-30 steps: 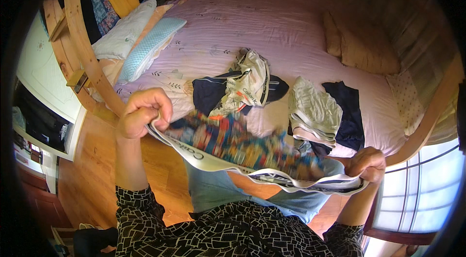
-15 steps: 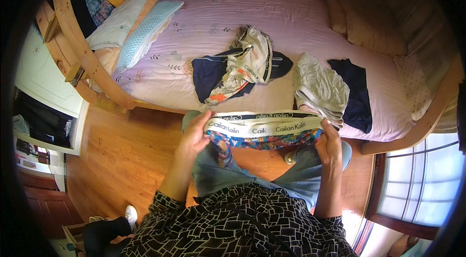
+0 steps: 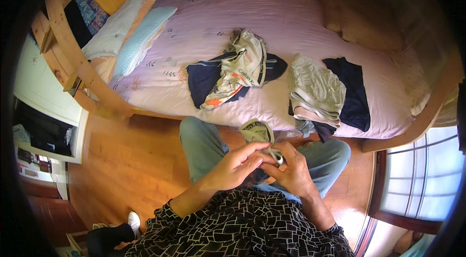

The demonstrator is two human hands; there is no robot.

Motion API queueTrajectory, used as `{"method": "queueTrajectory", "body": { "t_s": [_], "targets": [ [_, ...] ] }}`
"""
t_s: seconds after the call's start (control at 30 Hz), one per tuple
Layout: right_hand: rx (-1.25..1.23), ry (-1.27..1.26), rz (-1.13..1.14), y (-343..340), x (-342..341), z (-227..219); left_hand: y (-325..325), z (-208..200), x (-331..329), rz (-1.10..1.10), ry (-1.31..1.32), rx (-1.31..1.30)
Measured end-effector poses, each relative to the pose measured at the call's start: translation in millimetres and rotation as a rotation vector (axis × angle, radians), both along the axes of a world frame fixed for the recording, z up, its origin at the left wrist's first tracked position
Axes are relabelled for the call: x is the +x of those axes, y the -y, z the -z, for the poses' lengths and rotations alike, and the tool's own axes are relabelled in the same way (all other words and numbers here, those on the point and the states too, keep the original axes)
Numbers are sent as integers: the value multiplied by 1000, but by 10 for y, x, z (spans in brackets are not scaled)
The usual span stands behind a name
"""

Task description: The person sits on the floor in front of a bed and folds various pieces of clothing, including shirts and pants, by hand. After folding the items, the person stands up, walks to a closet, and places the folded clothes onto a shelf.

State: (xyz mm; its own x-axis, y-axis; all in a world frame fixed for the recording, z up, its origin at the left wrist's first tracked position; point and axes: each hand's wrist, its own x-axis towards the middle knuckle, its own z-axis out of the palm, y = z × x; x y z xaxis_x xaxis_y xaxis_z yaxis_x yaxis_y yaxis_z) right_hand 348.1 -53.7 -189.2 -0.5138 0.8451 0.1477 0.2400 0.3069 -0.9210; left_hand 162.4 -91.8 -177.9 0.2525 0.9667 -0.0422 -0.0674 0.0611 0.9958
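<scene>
A pair of patterned underpants (image 3: pixel 257 132) is gathered between my hands above my lap, its pale waistband bunched and curled over. My left hand (image 3: pixel 238 164) pinches the waistband with fingers pressed together. Touching it, my right hand (image 3: pixel 292 169) closes on the other end of the band. Most of the coloured cloth is hidden behind my hands. On the bed beyond lie a crumpled white-and-orange printed pair of underpants (image 3: pixel 246 65) over a dark navy garment (image 3: pixel 202 82). To the right rests a pile of light folded underwear (image 3: pixel 315 85), beside a black garment (image 3: pixel 357 94).
The bed (image 3: pixel 286 9) has a lilac cover and a curved wooden frame (image 3: pixel 82 58). Pillows (image 3: pixel 145 39) stand at its left end, and brown cushions (image 3: pixel 366 26) lie at far right. My knees are spread below its edge. A person's white shoe (image 3: pixel 134 220) shows at lower left.
The waistband was stretched wide between my hands. My hands have come together and lower, bunching the underpants between them. The clothes on the bed have stayed put.
</scene>
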Motion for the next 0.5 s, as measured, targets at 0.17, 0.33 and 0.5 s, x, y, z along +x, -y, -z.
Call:
{"method": "queueTrajectory", "body": {
  "t_s": [0.17,0.33,0.5],
  "targets": [
    [-50,-87,-110,-64,101,-219,-297,-387,-202,42,-486,541],
    [202,-151,-248,-364,402,-536,-686,-201,-152,383,-532,346],
    [271,52,262,-1068,920,-868,-1409,-543,-13,238,-600,475]
  ]
}}
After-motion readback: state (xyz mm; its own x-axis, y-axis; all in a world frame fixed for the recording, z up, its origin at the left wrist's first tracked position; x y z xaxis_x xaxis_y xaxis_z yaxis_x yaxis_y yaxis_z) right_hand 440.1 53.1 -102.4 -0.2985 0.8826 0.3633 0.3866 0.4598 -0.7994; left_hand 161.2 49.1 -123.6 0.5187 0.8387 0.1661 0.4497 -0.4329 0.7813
